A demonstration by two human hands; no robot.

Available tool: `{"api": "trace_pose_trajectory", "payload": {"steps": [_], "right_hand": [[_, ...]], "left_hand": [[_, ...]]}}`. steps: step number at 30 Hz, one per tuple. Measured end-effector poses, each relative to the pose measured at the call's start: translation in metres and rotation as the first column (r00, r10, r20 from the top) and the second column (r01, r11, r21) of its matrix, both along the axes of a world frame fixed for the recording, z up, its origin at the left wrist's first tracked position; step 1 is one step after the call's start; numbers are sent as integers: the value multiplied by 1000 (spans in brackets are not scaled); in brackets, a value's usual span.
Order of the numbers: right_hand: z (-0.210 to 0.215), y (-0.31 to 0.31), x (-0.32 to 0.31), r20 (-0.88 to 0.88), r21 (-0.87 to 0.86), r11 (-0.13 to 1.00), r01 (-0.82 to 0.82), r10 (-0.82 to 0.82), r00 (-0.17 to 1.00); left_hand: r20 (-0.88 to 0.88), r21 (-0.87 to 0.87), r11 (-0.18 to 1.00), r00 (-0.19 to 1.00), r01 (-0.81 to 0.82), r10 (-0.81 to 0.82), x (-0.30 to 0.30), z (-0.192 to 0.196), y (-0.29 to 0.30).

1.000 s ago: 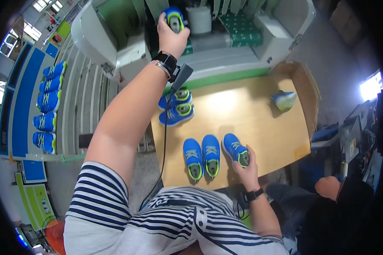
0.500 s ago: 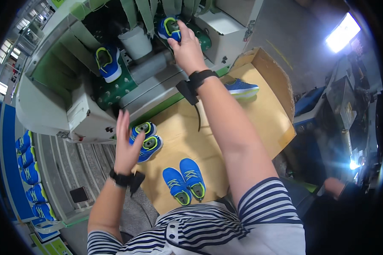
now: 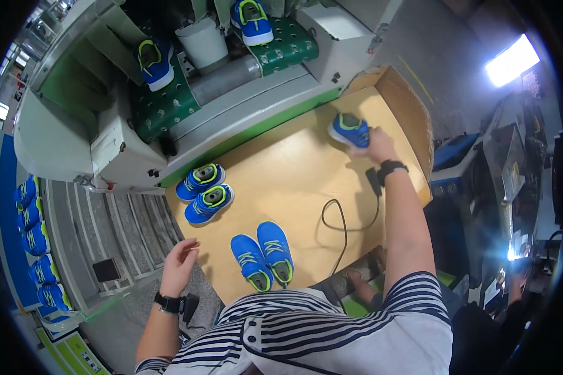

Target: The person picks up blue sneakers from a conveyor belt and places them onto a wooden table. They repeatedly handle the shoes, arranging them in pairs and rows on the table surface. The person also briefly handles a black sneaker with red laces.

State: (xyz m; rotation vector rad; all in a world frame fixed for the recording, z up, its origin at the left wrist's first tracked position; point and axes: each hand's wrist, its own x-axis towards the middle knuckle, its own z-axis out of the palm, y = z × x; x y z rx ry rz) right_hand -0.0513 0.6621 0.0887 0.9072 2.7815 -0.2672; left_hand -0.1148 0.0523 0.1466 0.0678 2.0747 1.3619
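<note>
- Blue shoe (image 3: 349,129) with a lime-green lining, right of centre in the upper half of the frame, resting on the far right part of the wooden table (image 3: 294,181), close to the table's raised side wall.
- Right hand (image 3: 376,145) stretched out to that shoe, fingers closed around its near end, grasping it; black wrist strap (image 3: 391,167) just behind the hand.
- Black cable (image 3: 344,228) looping over the table below the right forearm.
- Left hand (image 3: 180,265) at lower left, off the table's near-left edge, fingers loosely spread and released, holding nothing; dark band on that wrist too.
- Pair of blue shoes (image 3: 263,253) side by side at the table's near edge, just right of the left hand, toes pointing away from the person.
- Second pair of blue shoes (image 3: 204,192) lying at the table's left edge, left of centre, touching each other.
- Machine (image 3: 112,137) of white and green along the top of the frame, behind the table, with one blue shoe on its left green perforated pad (image 3: 155,62) and another on the right pad (image 3: 251,20).
- Row of more blue shoes (image 3: 34,240) down the far left rim of the frame.
- Striped shirt filling the bottom centre.
</note>
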Motion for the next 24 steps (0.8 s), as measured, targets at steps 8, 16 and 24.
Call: {"api": "trace_pose_trajectory", "payload": {"steps": [8,16,24], "right_hand": [[-17,-118,91,-521,-452,854,-257,-19,853],[90,-242,98,-637,-604,442,-663,234,735],[43,-279,83,-447,-756,535,-378,1,895]], "left_hand": [[-155,49,970,961,239,-229,30,28,49],[-533,-93,747,600,658,-596,39,75,80],[190,485,865,981,-127,37,44,54,68]]}}
